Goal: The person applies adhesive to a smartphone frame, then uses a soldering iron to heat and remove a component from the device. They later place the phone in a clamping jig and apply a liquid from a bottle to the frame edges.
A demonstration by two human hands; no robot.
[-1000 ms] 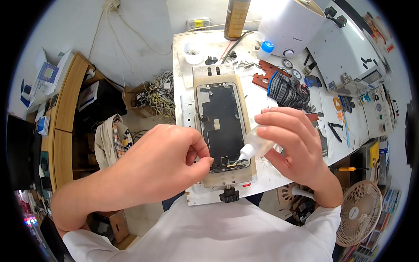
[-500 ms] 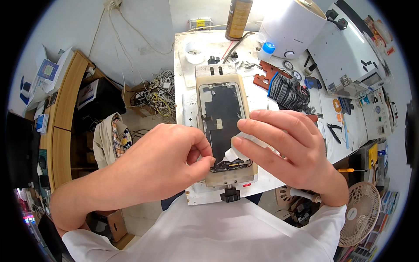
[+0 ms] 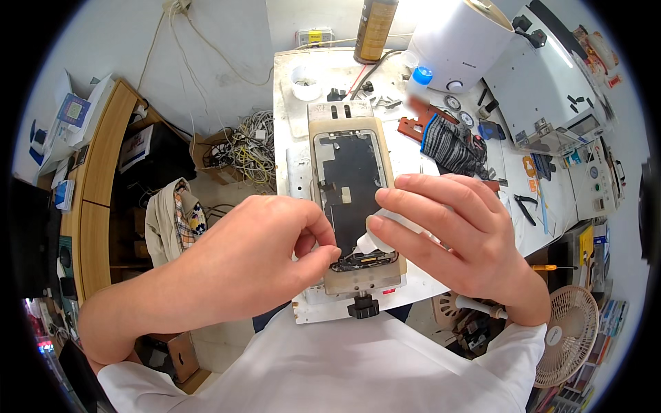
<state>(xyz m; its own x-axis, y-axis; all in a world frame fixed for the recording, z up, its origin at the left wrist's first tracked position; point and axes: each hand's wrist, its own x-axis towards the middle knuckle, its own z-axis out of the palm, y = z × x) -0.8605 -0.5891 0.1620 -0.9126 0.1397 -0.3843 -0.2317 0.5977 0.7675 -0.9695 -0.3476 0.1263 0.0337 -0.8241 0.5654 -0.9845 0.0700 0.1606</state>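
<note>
A black phone screen assembly (image 3: 354, 175) lies in a beige holder (image 3: 319, 126) with a metal clamp plate and a black knob (image 3: 363, 306) at its near end. My right hand (image 3: 468, 227) holds a small white squeeze bottle (image 3: 370, 242) tilted over the near end of the phone part. The bottle's thin tip points left, at the lower edge near a flex strip. My left hand (image 3: 268, 241) is closed in a pinch beside that tip, above the near left corner. Whatever sits between its thumb and finger is hidden.
Past the holder lie a grey-black knit glove (image 3: 451, 146), a brown tool piece (image 3: 412, 126) and loose metal bits. A white round cup (image 3: 306, 84), a blue-capped bottle (image 3: 421, 77), a brown spray can (image 3: 374, 31) and a large white appliance (image 3: 460, 45) stand farther back. Black pliers (image 3: 526, 208) rest on the right.
The bottle's tip has shifted very slightly at the phone part's near edge. Both hands keep almost the same pose, and the view has moved a little.
</note>
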